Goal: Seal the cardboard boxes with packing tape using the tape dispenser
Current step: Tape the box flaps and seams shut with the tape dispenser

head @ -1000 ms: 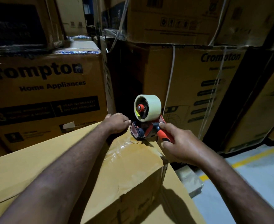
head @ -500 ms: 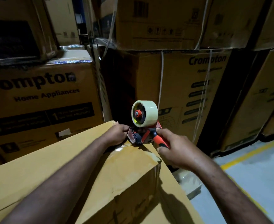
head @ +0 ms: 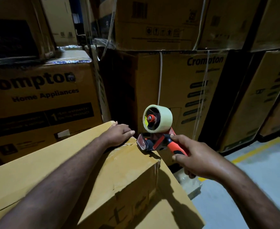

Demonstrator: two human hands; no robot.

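Plain cardboard box (head: 66,172) in the foreground, glossy tape across its top. Right hand (head: 197,160) grips the orange handle of the tape dispenser (head: 155,143), whose nose sits at the box's far corner, tape roll (head: 162,119) uppermost. Left hand (head: 117,134) rests flat on the far edge, fingers extended. Printed cartons (head: 37,100) stacked behind.

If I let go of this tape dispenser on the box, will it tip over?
Probably top-heavy: the tape roll sits high on the tape dispenser, so it may tip sideways. Likely stiff and light: the right hand holds it out by one end.
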